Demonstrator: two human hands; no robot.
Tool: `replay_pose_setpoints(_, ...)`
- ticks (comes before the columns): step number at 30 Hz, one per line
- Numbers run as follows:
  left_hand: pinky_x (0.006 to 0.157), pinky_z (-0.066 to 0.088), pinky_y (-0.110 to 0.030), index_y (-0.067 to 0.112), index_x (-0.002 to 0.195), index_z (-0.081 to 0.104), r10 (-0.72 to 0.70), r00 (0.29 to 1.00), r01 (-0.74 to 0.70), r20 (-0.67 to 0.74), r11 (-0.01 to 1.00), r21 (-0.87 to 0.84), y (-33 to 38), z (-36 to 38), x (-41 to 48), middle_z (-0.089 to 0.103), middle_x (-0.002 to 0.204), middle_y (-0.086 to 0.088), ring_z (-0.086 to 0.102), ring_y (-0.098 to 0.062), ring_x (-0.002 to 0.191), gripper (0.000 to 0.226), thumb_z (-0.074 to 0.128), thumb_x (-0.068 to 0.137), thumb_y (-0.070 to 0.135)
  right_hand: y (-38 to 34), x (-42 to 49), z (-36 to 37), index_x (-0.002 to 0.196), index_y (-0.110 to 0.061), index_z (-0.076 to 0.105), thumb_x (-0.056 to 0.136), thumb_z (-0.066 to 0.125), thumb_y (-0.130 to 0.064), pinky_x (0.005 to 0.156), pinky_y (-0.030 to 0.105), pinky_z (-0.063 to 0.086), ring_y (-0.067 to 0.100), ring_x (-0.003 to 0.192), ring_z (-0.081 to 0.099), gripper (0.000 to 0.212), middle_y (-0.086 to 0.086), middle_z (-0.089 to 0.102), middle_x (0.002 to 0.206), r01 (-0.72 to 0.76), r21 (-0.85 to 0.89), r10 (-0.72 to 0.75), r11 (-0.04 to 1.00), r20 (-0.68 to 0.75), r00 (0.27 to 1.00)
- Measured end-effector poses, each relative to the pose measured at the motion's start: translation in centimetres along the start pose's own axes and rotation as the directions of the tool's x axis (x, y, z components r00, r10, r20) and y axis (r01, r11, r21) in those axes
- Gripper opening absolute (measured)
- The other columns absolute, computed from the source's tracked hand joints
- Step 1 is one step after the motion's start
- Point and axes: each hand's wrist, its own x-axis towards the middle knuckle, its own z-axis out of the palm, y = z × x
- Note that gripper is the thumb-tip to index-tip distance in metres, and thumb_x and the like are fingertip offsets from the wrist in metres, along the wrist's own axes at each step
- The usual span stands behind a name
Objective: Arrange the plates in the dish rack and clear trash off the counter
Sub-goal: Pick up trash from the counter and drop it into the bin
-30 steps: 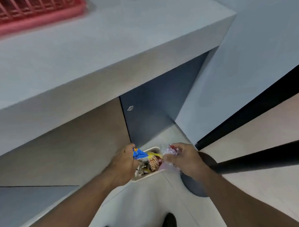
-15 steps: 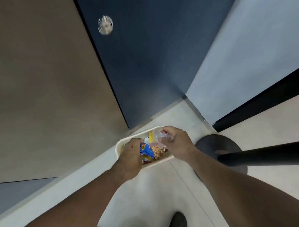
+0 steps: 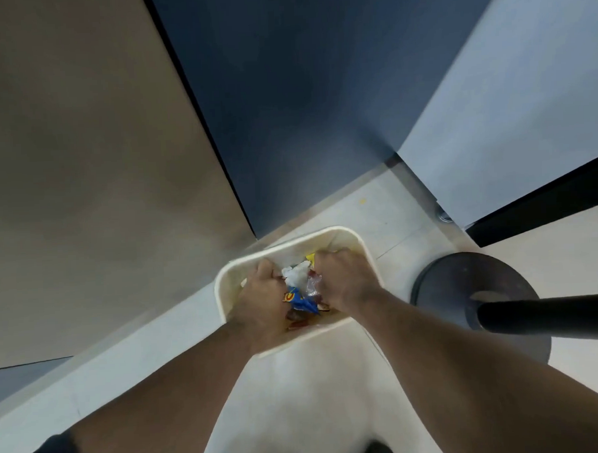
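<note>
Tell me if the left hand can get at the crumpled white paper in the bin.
Probably yes. The left hand is over the bin, and the crumpled white paper lies uncovered right beside it, toward the right hand. It looks clenched, though, so it may be holding something.

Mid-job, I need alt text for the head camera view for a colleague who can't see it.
Seen from above, both hands are down inside a cream bin on the floor: the left hand grips a blue wrapper, the right hand grips clear plastic, over other trash. A dark blue cabinet door stands behind the bin, a black stand base to its right.
</note>
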Motion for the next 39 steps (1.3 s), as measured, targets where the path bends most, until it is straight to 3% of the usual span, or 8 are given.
replay_pose_setpoints(2, 0.089, 0.041, -0.021, 0.019, 0.107, 0.064, -0.144, 0.988, 0.128, 0.056, 0.967, 0.219, -0.5, 0.0, 0.7, 0.046, 0.115, 0.000, 0.045, -0.017, 0.104, 0.027, 0.061, 0.085, 0.033, -0.2, 0.5, 0.7, 0.108, -0.019, 0.064, 0.088, 0.057, -0.015, 0.087, 0.036, 0.048, 0.027, 0.107, 0.060, 0.022, 0.007, 0.068, 0.108, 0.012, -0.092, -0.013, 0.996, -0.013, 1.000)
replay_pose_setpoints(4, 0.086, 0.049, -0.029, 0.017, 0.105, 0.067, -0.235, 0.968, 0.195, 0.092, 0.928, 0.319, -0.8, 0.7, 1.8, 0.059, 0.111, -0.001, 0.057, -0.020, 0.101, 0.021, 0.059, 0.087, 0.025, -0.5, 1.2, 1.5, 0.115, -0.014, 0.063, 0.090, 0.058, -0.011, 0.089, 0.036, 0.051, 0.026, 0.109, 0.061, 0.025, 0.008, 0.063, 0.116, -0.014, -0.096, 0.016, 0.995, 0.025, 1.000)
replay_pose_setpoints(13, 0.083, 0.050, -0.036, 0.009, 0.105, 0.059, -0.235, 0.929, 0.230, 0.287, 0.972, 0.050, -1.8, 0.8, 1.7, 0.065, 0.105, -0.011, 0.061, -0.027, 0.097, 0.018, 0.045, 0.095, 0.014, -0.9, 1.4, 1.8, 0.119, -0.014, 0.062, 0.093, 0.055, -0.017, 0.092, 0.034, 0.051, 0.024, 0.110, 0.060, 0.027, 0.005, 0.063, 0.119, 0.047, -0.133, -0.013, 0.990, 0.250, 0.968)
replay_pose_setpoints(20, 0.082, 0.037, -0.028, -0.007, 0.123, 0.055, -0.138, 0.941, 0.140, 0.309, 0.990, 0.015, 1.9, -5.7, -2.3, 0.055, 0.126, -0.025, 0.050, -0.037, 0.117, 0.034, 0.039, 0.100, 0.011, -1.1, -3.5, -3.5, 0.152, -0.028, 0.025, 0.092, 0.053, -0.020, 0.115, 0.035, 0.029, 0.023, 0.140, 0.032, 0.067, 0.002, 0.034, 0.154, 0.047, 0.046, -0.059, 0.998, 0.297, 0.953)
replay_pose_setpoints(23, 0.084, 0.043, -0.030, 0.015, 0.121, 0.059, -0.075, 0.979, 0.062, 0.189, 0.995, 0.074, 3.1, -9.3, -4.4, 0.061, 0.118, -0.011, 0.056, -0.030, 0.108, 0.032, 0.038, 0.099, 0.025, -1.4, -6.1, -7.7, 0.146, -0.040, 0.033, 0.087, 0.058, -0.026, 0.104, 0.036, 0.044, 0.023, 0.128, 0.048, 0.066, -0.001, 0.048, 0.143, 0.021, 0.078, -0.040, 0.997, 0.242, 0.969)
replay_pose_setpoints(26, 0.083, 0.049, -0.034, 0.025, 0.110, 0.060, 0.003, 0.997, -0.010, 0.075, 0.996, 0.092, 4.6, -13.5, -7.4, 0.060, 0.109, -0.006, 0.058, -0.027, 0.102, 0.026, 0.040, 0.097, 0.036, -2.5, -9.2, -12.5, 0.138, -0.029, 0.048, 0.088, 0.058, -0.030, 0.098, 0.037, 0.047, 0.026, 0.121, 0.052, 0.050, 0.002, 0.053, 0.134, 0.005, 0.062, -0.015, 0.998, 0.166, 0.986)
replay_pose_setpoints(28, 0.090, 0.047, -0.035, 0.027, 0.120, 0.056, 0.060, 0.998, -0.062, 0.018, 0.988, 0.143, 6.0, -16.6, -9.8, 0.057, 0.119, -0.002, 0.054, -0.025, 0.109, 0.032, 0.041, 0.096, 0.040, -3.3, -11.3, -15.6, 0.134, -0.028, 0.051, 0.088, 0.059, -0.032, 0.096, 0.038, 0.048, 0.026, 0.119, 0.052, 0.047, 0.001, 0.054, 0.131, 0.017, 0.080, -0.025, 0.997, 0.106, 0.994)
replay_pose_setpoints(39, 0.102, 0.038, -0.031, 0.033, 0.135, 0.044, 0.188, 0.968, -0.168, -0.167, 0.977, 0.128, 11.6, -34.5, -24.0, 0.045, 0.133, 0.013, 0.042, -0.012, 0.125, 0.045, 0.029, 0.097, 0.052, -10.8, -23.3, -35.2, 0.141, -0.030, 0.046, 0.095, 0.056, -0.034, 0.111, 0.031, 0.034, 0.015, 0.133, 0.041, 0.047, -0.007, 0.043, 0.148, 0.100, 0.156, -0.085, 0.983, -0.100, 0.991)
